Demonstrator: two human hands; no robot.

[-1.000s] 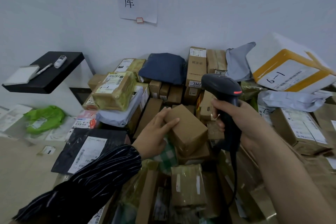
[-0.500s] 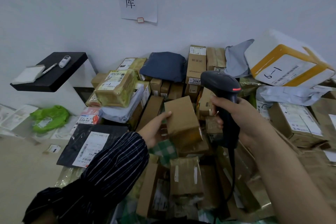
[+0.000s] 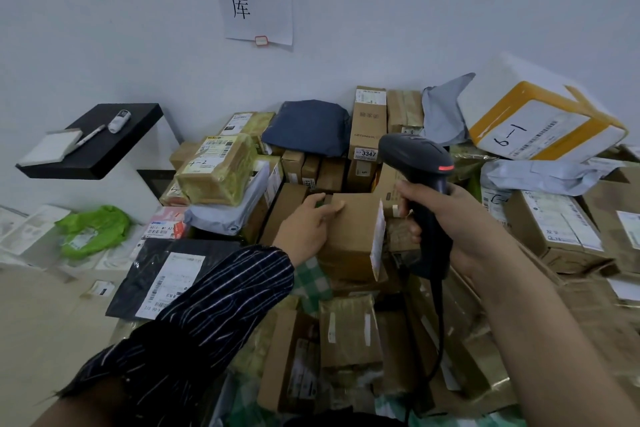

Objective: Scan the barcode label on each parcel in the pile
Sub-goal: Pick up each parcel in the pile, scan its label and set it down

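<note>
Past the black shelf (image 3: 93, 149) and a taped box (image 3: 216, 172) marked "4-2", I see my left hand (image 3: 304, 229) gripping a brown parcel (image 3: 349, 243) mid-pile, a "3347" box (image 3: 369, 128) behind, my right hand (image 3: 464, 218) wrapped round the scanner (image 3: 415, 152), a "6-1" box (image 3: 540, 121) beyond.

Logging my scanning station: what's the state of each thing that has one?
brown box, closed, tipped up, label on its right face.
left hand, gripping brown box's top edge.
scanner, red indicator lit.
right hand, gripping scanner handle.
foam box, taped shut, tilted.
</note>
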